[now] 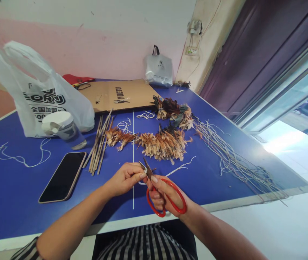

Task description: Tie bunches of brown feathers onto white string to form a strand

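My left hand (125, 177) is closed in a pinch near the table's front edge. Between its fingertips is a small, thin piece with white string (145, 170) on it; the fingers hide most of it. Red-handled scissors (181, 196) are in my right hand (166, 189), their blades pointing up and away, right against the pinched piece. The blades look nearly closed. Just beyond my hands lies a row of brown and tan feather bunches (161, 144), with darker feathers (170, 107) behind. A white cord (181, 167) lies right of the scissors.
A phone (63, 177), thin sticks (99, 144) and a lidded plastic cup (64, 130) are on the left, beside a white plastic bag (42, 86). Flat cardboard (102, 92) and a silver bag (158, 70) stand farther back. Loose strings (229, 159) spread over the right side.
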A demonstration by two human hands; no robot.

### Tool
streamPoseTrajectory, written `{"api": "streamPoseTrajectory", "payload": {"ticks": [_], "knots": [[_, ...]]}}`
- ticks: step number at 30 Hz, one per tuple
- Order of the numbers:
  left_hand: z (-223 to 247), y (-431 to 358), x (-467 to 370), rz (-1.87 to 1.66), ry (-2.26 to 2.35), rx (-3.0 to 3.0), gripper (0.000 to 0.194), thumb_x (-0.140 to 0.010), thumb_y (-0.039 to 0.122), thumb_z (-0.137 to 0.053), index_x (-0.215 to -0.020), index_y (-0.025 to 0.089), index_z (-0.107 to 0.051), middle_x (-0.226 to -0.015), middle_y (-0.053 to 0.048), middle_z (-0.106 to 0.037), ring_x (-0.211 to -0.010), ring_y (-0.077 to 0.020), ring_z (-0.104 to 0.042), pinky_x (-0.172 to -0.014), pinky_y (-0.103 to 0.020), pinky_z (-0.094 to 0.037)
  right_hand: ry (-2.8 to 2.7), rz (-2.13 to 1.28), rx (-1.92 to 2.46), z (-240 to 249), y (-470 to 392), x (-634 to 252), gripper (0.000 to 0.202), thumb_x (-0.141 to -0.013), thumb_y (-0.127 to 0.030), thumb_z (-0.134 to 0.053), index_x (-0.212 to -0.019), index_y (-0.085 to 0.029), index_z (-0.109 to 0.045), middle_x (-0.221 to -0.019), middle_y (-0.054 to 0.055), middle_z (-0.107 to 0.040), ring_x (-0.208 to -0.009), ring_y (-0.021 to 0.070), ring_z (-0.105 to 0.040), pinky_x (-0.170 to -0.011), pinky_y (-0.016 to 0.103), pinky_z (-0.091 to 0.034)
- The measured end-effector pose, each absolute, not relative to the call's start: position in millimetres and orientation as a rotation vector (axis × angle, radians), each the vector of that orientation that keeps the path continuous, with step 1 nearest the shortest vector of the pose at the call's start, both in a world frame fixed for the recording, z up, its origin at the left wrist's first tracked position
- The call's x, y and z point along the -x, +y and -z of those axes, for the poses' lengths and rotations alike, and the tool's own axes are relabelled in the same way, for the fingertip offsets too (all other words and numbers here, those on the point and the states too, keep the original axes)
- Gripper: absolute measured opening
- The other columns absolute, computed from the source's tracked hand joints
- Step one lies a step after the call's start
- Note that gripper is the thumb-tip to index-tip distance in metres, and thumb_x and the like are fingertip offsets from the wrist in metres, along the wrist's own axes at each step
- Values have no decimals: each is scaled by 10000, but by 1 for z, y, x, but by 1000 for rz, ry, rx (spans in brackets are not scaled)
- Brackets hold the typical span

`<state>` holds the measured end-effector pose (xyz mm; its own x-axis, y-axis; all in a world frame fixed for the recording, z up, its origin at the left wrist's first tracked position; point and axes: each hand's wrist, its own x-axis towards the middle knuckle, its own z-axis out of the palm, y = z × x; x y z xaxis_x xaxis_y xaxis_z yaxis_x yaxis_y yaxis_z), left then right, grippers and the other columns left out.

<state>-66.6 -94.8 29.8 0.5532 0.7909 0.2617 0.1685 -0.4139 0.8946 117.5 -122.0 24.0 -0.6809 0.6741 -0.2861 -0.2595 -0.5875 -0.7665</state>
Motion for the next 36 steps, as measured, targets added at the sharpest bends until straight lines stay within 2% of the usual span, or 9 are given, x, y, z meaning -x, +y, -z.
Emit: {"api": "streamPoseTrajectory", "payload": {"ticks": [5,8,12,15,20,24,27,31,36], "knots": [[-32,-97,65,-862,761,-1875,303,-854,291,-458,-704,116,-654,-712,-72,-621,-692,-143,-558,-667,-248,-415,-980,-2252,813,-23,-120,-119,289,-803,-448,-535,-748,-177,-452,-461,-97,-298,-346,17,-192,-319,134,-161],[-32,-96,66,-851,747,-1828,329,-857,307,-446,-692,114,-656,-713,-76,-611,-694,-150,-555,-675,-260,-415,-1055,-2208,762,-23,-119,-120,304,-830,-459,-485,-767,-161,-494,-456,-84,-343,-332,24,-253,-327,146,-224],[-26,-92,68,-932,795,-1697,312,-846,314,-471,-693,116,-657,-705,-67,-596,-678,-147,-543,-676,-269,-412,-1112,-2228,656,-28,-115,-125,318,-814,-459,-503,-903,-155,-531,-602,-28,-472,-460,77,-459,-442,217,-387],[-19,-89,69,-1025,826,-1512,284,-835,309,-495,-699,119,-656,-738,-75,-616,-722,-162,-554,-712,-286,-408,-1155,-2251,667,-31,-114,-133,294,-815,-415,-511,-923,-143,-538,-611,-27,-462,-477,78,-460,-475,231,-392],[-17,-88,67,-1127,744,-1220,234,-805,301,-548,-682,130,-651,-744,-67,-632,-741,-163,-565,-734,-286,-399,-1285,-1830,942,-33,-110,-142,254,-761,-344,-603,-915,-160,-518,-554,-54,-457,-444,69,-427,-439,206,-346],[-20,-90,64,-1076,645,-1177,242,-804,302,-551,-672,126,-652,-706,-59,-623,-688,-150,-561,-698,-280,-398,-1356,-1525,1028,-38,-98,-134,307,-685,-267,-680,-937,-166,-539,-694,-22,-548,-581,82,-511,-585,233,-416],[-21,-94,61,-992,589,-1175,259,-798,324,-556,-666,125,-657,-677,-61,-621,-656,-152,-560,-681,-287,-400,-1381,-1551,930,-45,-87,-123,366,-658,-222,-693,-986,-169,-540,-852,29,-614,-732,117,-570,-725,280,-443],[-17,-97,60,-951,560,-1160,264,-790,337,-564,-668,125,-664,-660,-64,-624,-661,-156,-562,-717,-303,-399,-1371,-1674,821,-51,-80,-111,392,-633,-211,-706,-985,-160,-541,-861,36,-623,-674,105,-573,-689,286,-471],[-12,-96,61,-957,601,-1084,271,-767,363,-589,-671,121,-663,-641,-68,-629,-649,-157,-564,-690,-300,-407,-1426,-1616,762,-47,-79,-105,346,-658,-185,-673,-982,-181,-549,-809,5,-593,-652,96,-567,-631,260,-487]]}}
